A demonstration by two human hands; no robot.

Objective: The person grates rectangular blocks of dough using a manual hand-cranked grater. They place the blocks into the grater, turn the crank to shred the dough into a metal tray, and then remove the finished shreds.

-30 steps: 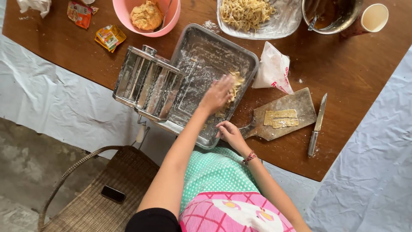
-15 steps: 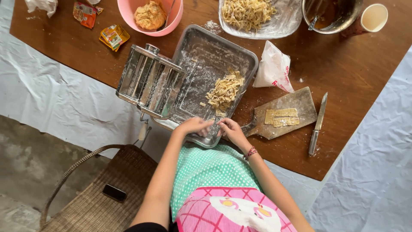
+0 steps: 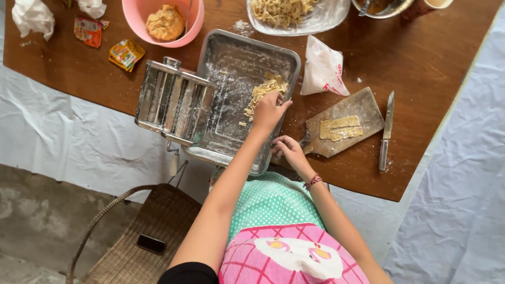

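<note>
Gathering the cut noodle strands (image 3: 261, 93) goes best with loose, floured fingers — lift and shake the pale ribbons apart rather than pressing them, or soft dough like this will likely clump. The left hand (image 3: 270, 109) sits at the centre of the frame with its fingers curled down onto that small heap, which lies inside the dented metal tray (image 3: 231, 58), its grey floor streaked white with flour. The right hand (image 3: 289, 150), just below, rests half-closed on the tray's near rim; it holds nothing that I can make out. Clamped at the table's edge, left of the tray, stands a ribbed steel pasta machine (image 3: 173, 102). To the right, a worn wooden board (image 3: 363, 108) carries flat dough pieces (image 3: 341, 128) — matte and square-cut.
</note>
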